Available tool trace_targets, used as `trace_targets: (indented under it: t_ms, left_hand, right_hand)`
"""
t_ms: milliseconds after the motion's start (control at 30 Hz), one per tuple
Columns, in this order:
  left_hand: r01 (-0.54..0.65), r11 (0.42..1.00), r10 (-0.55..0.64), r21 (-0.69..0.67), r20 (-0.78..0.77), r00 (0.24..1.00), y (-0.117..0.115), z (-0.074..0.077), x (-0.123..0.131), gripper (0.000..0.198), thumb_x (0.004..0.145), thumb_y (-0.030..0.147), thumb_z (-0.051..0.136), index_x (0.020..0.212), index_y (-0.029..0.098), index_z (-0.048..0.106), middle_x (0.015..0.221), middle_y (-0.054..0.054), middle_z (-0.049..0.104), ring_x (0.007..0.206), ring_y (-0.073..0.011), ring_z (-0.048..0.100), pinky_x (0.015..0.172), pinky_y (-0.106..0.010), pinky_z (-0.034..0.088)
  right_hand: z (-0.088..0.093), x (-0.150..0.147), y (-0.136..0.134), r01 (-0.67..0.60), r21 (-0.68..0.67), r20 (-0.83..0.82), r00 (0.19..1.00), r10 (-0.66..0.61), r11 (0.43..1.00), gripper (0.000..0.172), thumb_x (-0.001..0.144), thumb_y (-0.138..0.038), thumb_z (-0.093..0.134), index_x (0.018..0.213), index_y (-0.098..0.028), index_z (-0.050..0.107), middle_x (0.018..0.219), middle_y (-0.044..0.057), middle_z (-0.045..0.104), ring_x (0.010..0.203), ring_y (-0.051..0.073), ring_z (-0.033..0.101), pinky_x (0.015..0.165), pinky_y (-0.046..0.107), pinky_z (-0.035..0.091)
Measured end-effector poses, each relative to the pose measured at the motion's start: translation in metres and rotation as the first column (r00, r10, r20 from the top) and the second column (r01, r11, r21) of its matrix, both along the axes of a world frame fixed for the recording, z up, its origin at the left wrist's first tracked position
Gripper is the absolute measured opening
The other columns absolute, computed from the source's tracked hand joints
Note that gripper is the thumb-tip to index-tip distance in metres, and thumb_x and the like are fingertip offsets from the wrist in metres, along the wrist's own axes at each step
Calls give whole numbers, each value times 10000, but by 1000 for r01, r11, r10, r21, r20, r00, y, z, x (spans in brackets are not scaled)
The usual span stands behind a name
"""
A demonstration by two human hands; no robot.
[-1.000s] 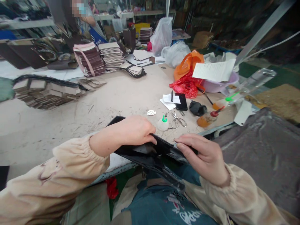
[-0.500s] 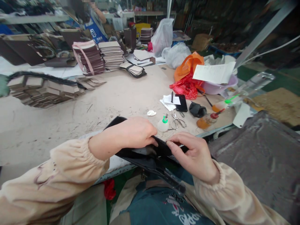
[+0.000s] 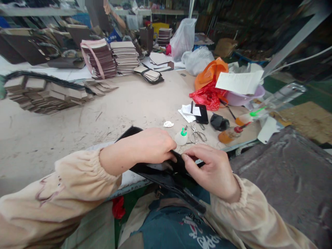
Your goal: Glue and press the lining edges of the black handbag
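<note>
A black leather-like piece (image 3: 158,178), open like a bag or pouch, lies over the table's front edge and above my lap. My left hand (image 3: 155,147) is closed on its upper edge, fingertips partly inside the opening. Thumb and fingers of my right hand (image 3: 207,166) pinch the same edge a little further right. Beyond my hands stand a small bottle with a green top (image 3: 181,136) and a pair of metal scissors (image 3: 198,134). A small white lump (image 3: 168,124) lies to their left.
Stacked pieces (image 3: 44,93) lie at the left, with taller stacks (image 3: 126,57) behind. On the right are a phone (image 3: 202,114), a black bundle (image 3: 219,122), an amber bottle (image 3: 228,135), red and orange bags (image 3: 211,77) and a purple basin (image 3: 240,99). A person (image 3: 114,20) is at the back.
The view has shifted slightly. Both hands keep their hold on the black piece, with only small movements of the fingers along its edge.
</note>
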State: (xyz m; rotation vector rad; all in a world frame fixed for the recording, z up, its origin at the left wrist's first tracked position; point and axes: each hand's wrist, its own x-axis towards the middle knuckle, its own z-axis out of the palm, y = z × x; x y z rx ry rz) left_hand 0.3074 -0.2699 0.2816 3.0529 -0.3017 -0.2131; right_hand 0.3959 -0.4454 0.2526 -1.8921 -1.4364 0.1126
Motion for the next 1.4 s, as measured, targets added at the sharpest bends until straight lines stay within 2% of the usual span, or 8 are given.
trace_targets:
  t_ms: [367,500,633,833,1067,1233,1400]
  left_hand:
    - [21,1000,-21,2,24,1000,1,0,-1,271,841,371,537,724,181,691,604,-57,647,576,-185,596,497,-289,315]
    - [11,1000,-11,16,-2,1000,0,1,-1,281,849,366,527,720,178,691,621,-67,658,591,-202,606,503,-294,331]
    - [11,1000,-11,14,5,1000,0,1,0,271,841,367,540,716,176,687,619,-62,657,585,-197,600,503,-291,333]
    - [28,1000,-29,5,11,1000,0,1,0,232,824,341,563,717,177,686,611,-51,651,585,-181,600,503,-281,323]
    - [25,1000,-25,1,6,1000,1,1,0,279,838,389,549,721,179,691,591,-47,638,574,-174,600,499,-278,320]
    - [29,1000,-29,2,5,1000,2,0,-1,292,841,400,547,722,176,691,593,-51,638,573,-177,596,499,-283,317]
    - [26,1000,-26,1,1,1000,1,0,0,285,839,400,554,728,180,696,605,-53,647,580,-182,591,513,-287,321]
  right_hand:
    - [0,1,-7,-49,31,-35,998,50,998,156,764,-114,559,829,-178,686,770,30,681,725,155,625,662,280,490]
    - [0,0,-4,-36,12,-81,996,37,999,110,801,-156,572,763,-179,672,710,23,652,682,144,598,629,270,464]
    - [2,-1,0,-1,-3,-87,996,1,1000,157,797,-147,565,666,-174,648,644,13,612,640,137,565,604,272,431]
    - [3,-1,1,-14,-21,-131,991,11,1000,146,744,-95,554,711,-157,683,667,24,636,660,146,580,623,277,444]
    - [1,0,-3,-29,-2,-206,978,28,1000,223,714,-47,515,765,-157,701,735,28,675,711,153,610,666,277,472]
    - [-1,1,-3,-8,-11,-228,974,6,1000,127,742,-106,571,736,-156,688,690,21,657,689,154,598,646,282,456]
    - [-2,1,0,-6,-20,-272,962,0,1000,127,754,-119,575,684,-163,672,653,10,636,661,146,578,637,282,434]
